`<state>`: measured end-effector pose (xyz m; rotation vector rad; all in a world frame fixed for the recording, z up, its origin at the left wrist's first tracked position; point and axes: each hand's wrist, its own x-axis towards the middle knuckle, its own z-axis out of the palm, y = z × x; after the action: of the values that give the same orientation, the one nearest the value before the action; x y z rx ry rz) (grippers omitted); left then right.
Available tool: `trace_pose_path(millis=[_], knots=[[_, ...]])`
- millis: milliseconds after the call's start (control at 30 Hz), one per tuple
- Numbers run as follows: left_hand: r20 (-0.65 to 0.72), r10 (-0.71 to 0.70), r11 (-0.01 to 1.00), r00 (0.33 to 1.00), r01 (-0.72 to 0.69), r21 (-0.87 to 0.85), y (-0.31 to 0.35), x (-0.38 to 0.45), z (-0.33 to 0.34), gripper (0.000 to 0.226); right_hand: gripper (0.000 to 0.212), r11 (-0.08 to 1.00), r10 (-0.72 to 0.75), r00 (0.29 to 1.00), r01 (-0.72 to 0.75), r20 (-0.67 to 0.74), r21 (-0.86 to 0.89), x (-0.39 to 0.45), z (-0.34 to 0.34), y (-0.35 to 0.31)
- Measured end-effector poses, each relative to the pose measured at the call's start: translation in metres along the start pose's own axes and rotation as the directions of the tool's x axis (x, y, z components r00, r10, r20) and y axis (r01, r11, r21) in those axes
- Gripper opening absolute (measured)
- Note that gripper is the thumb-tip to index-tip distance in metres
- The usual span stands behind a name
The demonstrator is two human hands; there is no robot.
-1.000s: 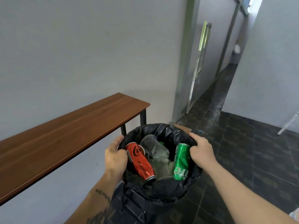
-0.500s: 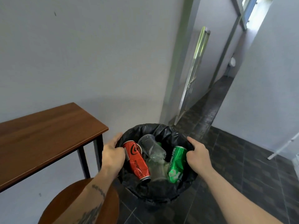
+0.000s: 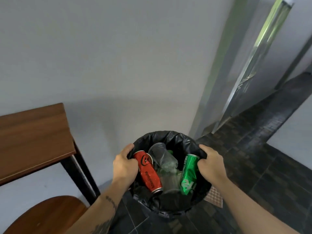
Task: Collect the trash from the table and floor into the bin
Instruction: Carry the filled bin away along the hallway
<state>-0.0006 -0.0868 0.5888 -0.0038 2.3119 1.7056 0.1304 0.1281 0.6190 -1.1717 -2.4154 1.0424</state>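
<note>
Hands (image 3: 125, 166) (image 3: 211, 166) in closed grip on bin (image 3: 168, 137) rim, dark tiled floor (image 3: 270, 166), wooden table (image 3: 32, 135) left.

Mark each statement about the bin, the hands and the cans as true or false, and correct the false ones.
1. Both hands grip the bin's rim. True: the left hand and right hand hold opposite sides of the bin.
2. The red can lies on the table. False: it is inside the bin.
3. A clear plastic cup sits between the red can and the green can. True.
4. The bin has a white liner. False: the liner is black.
</note>
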Motion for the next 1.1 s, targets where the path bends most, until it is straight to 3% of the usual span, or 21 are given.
trace_pose_path(millis=[300, 433, 633, 867, 1100], knots=[[-0.265, -0.118, 0.993, 0.957, 0.121, -0.005, -0.031, 0.006, 0.033, 0.061, 0.060, 0.988, -0.123, 0.961, 0.142, 0.249, -0.060, 0.099, 0.055, 0.004], [-0.292, -0.147, 0.987, 0.945, 0.158, 0.014, -0.071, 0.026, 0.035, 0.061, 0.052, 0.992, -0.096, 0.935, 0.116, 0.342, -0.039, 0.118, 0.104, 0.016], [-0.275, -0.209, 0.975, 0.939, 0.222, 0.015, -0.155, 0.059, 0.050, 0.071, 0.060, 0.998, 0.021, 0.895, 0.008, 0.446, -0.063, 0.138, 0.178, 0.060], [-0.335, -0.564, 0.824, 0.755, 0.488, -0.286, -0.267, 0.087, 0.082, 0.074, 0.063, 0.995, 0.086, 0.848, -0.042, 0.523, -0.095, 0.167, 0.272, 0.137], [-0.438, -0.628, 0.777, 0.643, 0.494, -0.390, -0.428, 0.132, 0.143, 0.068, 0.057, 0.989, 0.047, 0.793, 0.046, 0.607, -0.137, 0.205, 0.419, 0.248]])
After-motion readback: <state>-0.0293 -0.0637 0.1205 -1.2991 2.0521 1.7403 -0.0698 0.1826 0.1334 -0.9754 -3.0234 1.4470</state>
